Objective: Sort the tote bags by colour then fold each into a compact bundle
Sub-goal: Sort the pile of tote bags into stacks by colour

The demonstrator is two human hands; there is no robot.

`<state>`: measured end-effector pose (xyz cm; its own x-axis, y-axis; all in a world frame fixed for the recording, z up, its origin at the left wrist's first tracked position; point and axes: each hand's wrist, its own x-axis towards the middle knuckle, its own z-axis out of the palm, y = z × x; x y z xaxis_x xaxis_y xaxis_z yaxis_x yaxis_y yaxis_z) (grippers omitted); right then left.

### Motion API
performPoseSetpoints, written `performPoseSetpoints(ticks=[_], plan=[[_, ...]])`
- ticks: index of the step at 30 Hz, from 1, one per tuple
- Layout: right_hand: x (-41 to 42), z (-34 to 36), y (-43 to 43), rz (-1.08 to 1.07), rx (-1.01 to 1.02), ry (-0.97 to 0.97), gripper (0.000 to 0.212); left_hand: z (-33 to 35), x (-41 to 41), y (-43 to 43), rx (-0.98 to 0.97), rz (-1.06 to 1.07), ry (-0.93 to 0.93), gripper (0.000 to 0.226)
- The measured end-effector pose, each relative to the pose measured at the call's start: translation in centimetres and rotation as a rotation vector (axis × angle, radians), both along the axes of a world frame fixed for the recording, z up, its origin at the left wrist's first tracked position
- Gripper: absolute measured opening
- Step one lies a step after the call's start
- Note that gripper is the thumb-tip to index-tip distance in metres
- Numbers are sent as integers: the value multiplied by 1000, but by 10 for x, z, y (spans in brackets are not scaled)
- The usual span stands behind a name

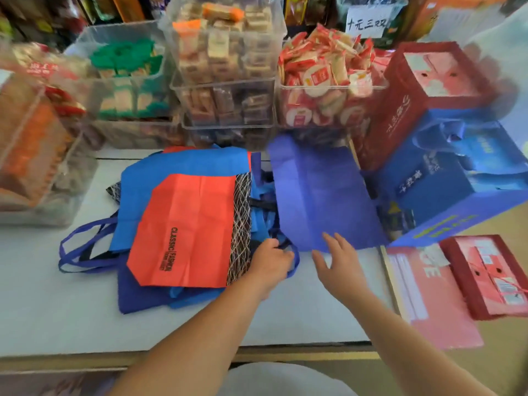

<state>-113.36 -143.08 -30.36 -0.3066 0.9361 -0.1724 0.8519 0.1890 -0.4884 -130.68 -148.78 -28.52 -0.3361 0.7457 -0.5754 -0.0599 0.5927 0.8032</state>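
Nearest, left hand (270, 261) grips a blue fabric handle loop (297, 260); right hand (340, 258), fingers spread and empty, sits at the near edge of a flat violet-blue fabric tote bag (320, 195) lying lengthwise away.

Creased red tote (188, 227) flat atop blue totes (160, 178), left of left grip (270, 260); violet-blue tote (320, 192) spread beyond right grip (340, 260).

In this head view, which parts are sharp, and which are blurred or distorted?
Head view: the red tote bag is sharp, its CLASSIC print readable; the violet-blue tote bag and the open right hand are blurred; the snack bins behind look soft; the blue gift box at the right edge looks stretched and smeared; light is even, with no hard shadows.
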Motion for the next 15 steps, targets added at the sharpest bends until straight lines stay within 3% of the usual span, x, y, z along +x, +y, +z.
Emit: performPoseSetpoints(ticks=[5,10,12,15], plan=[[-33,-38,-10,132,-170,-42,68,-15,-41,-55,-13,77,166,31],[-40,-56,16,190,-340,-109,66,-32,-103,-111,-135,264,370,27],[-38,-62,25,133,-419,-114,78,-39,-116,-131,-176,317,388,27],[-57,-54,20,38,-236,-90,77,-46,-133,-149,-175,346,422,27]])
